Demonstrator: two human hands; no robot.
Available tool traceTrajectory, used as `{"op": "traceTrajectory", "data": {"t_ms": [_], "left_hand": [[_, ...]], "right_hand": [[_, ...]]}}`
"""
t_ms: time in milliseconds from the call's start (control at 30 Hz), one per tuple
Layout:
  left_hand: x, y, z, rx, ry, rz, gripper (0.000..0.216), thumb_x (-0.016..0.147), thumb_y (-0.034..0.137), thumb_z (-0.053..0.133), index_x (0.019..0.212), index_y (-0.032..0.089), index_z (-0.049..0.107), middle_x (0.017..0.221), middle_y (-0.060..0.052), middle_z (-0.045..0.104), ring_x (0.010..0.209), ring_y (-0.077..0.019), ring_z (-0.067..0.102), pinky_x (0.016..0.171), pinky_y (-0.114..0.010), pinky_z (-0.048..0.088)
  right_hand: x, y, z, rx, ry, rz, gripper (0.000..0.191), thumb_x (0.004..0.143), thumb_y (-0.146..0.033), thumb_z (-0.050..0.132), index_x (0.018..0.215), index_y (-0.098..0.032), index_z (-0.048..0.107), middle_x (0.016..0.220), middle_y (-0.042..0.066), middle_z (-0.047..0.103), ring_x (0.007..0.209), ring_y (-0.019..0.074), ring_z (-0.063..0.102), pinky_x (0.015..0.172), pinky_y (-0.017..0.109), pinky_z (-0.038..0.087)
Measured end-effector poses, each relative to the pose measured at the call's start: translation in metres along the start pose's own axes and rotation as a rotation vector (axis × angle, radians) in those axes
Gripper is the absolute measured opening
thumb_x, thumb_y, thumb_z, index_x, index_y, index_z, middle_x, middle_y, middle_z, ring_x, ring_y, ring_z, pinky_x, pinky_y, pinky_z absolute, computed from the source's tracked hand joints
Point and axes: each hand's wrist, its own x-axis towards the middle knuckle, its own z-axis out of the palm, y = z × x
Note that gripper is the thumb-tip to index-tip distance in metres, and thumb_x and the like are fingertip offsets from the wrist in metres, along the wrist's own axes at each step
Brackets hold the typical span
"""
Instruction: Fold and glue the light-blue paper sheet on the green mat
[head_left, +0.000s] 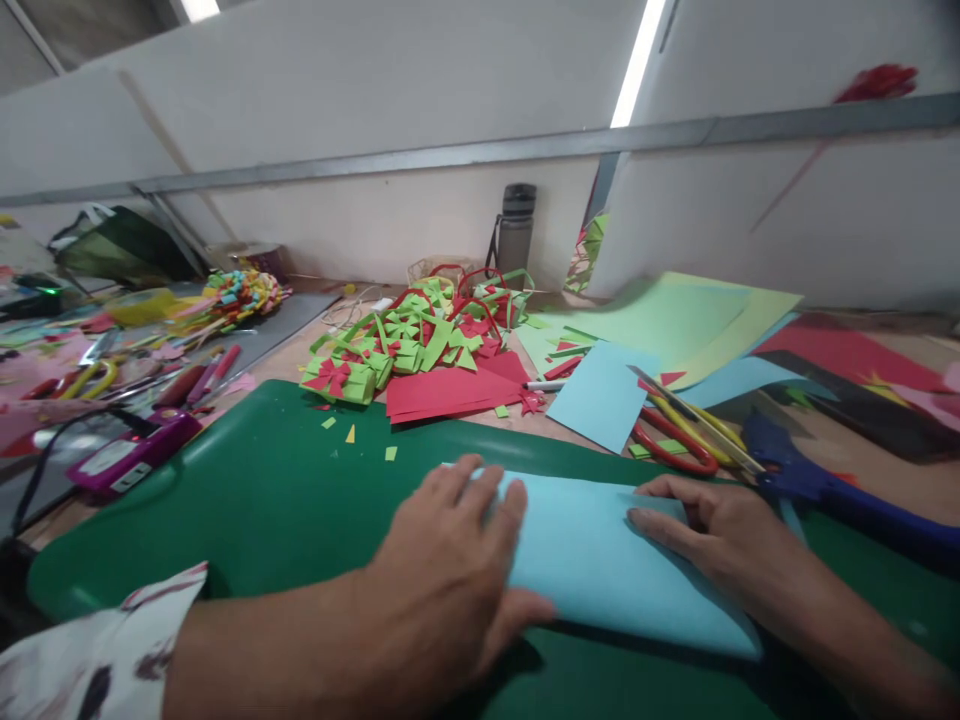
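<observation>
A folded sheet of light blue paper (600, 560) lies in front of me over the green mat (300, 520), its near edge a little raised with a shadow below. My left hand (457, 560) rests across the paper's left end, fingers stretched out and thumb near the front edge. At the far right corner, my right hand (712, 530) pinches the paper, thumb on top and the other fingers partly hidden behind it.
Beyond the mat are red paper pieces (457, 388), a pile of small green paper baskets (405, 350), another blue sheet (600, 395), and red-handled scissors (679, 445). Blue-handled scissors (840, 495) lie right. A purple device (135, 455) sits left; a bottle (516, 235) stands behind.
</observation>
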Motion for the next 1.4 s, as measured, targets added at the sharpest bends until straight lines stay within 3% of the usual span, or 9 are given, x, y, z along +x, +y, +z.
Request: {"op": "traceTrajectory", "data": {"t_ms": [67,100,300,533,600,733,933,1133,1400], "left_hand": [[0.009,0.013,0.001,-0.070,-0.202,0.037,0.071,0.090,0.058,0.040,0.137,0.005,0.040,0.141,-0.026,0.039,0.131,-0.0433,0.031,0.103,-0.058,0.031],[0.013,0.016,0.002,-0.100,-0.242,0.053,0.074,0.090,0.059,0.039,0.139,0.003,0.035,0.143,-0.029,0.033,0.133,-0.0456,0.026,0.102,-0.061,0.029],[0.018,0.011,0.022,-0.277,-0.231,0.071,0.074,0.093,0.059,0.030,0.146,0.009,0.022,0.148,-0.030,0.016,0.134,-0.0482,0.006,0.100,-0.070,0.020],[0.021,0.010,0.016,-0.377,-0.355,0.004,0.078,0.088,0.061,0.042,0.146,0.011,0.026,0.149,-0.028,0.009,0.133,-0.0482,-0.006,0.097,-0.076,0.009],[0.022,0.010,0.017,-0.391,-0.347,0.000,0.080,0.087,0.062,0.042,0.146,0.011,0.025,0.149,-0.029,0.007,0.133,-0.0483,-0.008,0.096,-0.077,0.006],[0.021,0.009,0.028,-0.403,-0.297,0.005,0.085,0.086,0.068,0.036,0.146,0.009,0.024,0.148,-0.031,0.006,0.132,-0.0489,-0.008,0.095,-0.077,0.001],[0.019,0.009,0.040,-0.405,-0.257,0.021,0.094,0.080,0.079,0.026,0.145,0.011,0.025,0.148,-0.030,0.005,0.131,-0.0504,-0.012,0.090,-0.081,-0.003],[0.019,0.010,0.037,-0.360,-0.270,0.004,0.088,0.083,0.073,0.033,0.146,0.012,0.023,0.149,-0.029,0.004,0.133,-0.0504,-0.008,0.092,-0.080,0.002],[0.020,0.012,0.032,-0.334,-0.317,-0.002,0.089,0.082,0.071,0.041,0.147,0.013,0.021,0.150,-0.027,0.004,0.133,-0.0502,-0.009,0.093,-0.080,0.003]], "right_hand": [[0.000,0.001,0.000,-0.012,0.016,-0.028,0.034,0.070,-0.051,0.053,0.068,-0.020,0.065,0.050,-0.002,0.052,0.046,0.0133,0.045,0.043,0.023,0.034],[0.001,0.001,0.000,-0.014,0.016,-0.037,0.033,0.070,-0.051,0.053,0.066,-0.020,0.065,0.050,-0.002,0.052,0.046,0.0132,0.045,0.043,0.023,0.034],[0.000,-0.008,-0.006,0.008,-0.026,0.006,0.038,0.066,-0.056,0.053,0.064,-0.021,0.066,0.047,-0.001,0.054,0.042,0.0145,0.047,0.038,0.023,0.036],[-0.004,-0.012,-0.006,0.066,0.066,0.033,0.030,0.066,-0.053,0.058,0.062,-0.026,0.069,0.060,-0.001,0.068,0.055,0.0218,0.060,0.049,0.026,0.047],[-0.004,-0.008,-0.004,0.083,0.078,0.047,0.033,0.067,-0.056,0.058,0.060,-0.026,0.068,0.059,-0.001,0.067,0.052,0.0217,0.058,0.047,0.027,0.046],[-0.004,-0.003,-0.003,0.073,-0.043,0.058,0.042,0.068,-0.064,0.055,0.059,-0.025,0.066,0.056,0.001,0.064,0.048,0.0199,0.054,0.042,0.026,0.043],[-0.007,-0.010,-0.003,0.011,0.024,0.096,0.043,0.072,-0.062,0.051,0.063,-0.023,0.067,0.056,0.001,0.062,0.051,0.0174,0.052,0.046,0.024,0.040],[-0.002,-0.010,-0.006,0.052,-0.082,0.065,0.049,0.070,-0.067,0.052,0.060,-0.020,0.064,0.053,0.001,0.055,0.049,0.0150,0.047,0.043,0.023,0.039],[-0.004,-0.004,-0.003,0.066,-0.060,0.093,0.054,0.073,-0.071,0.049,0.059,-0.020,0.059,0.051,0.000,0.051,0.046,0.0127,0.042,0.040,0.021,0.034]]}}
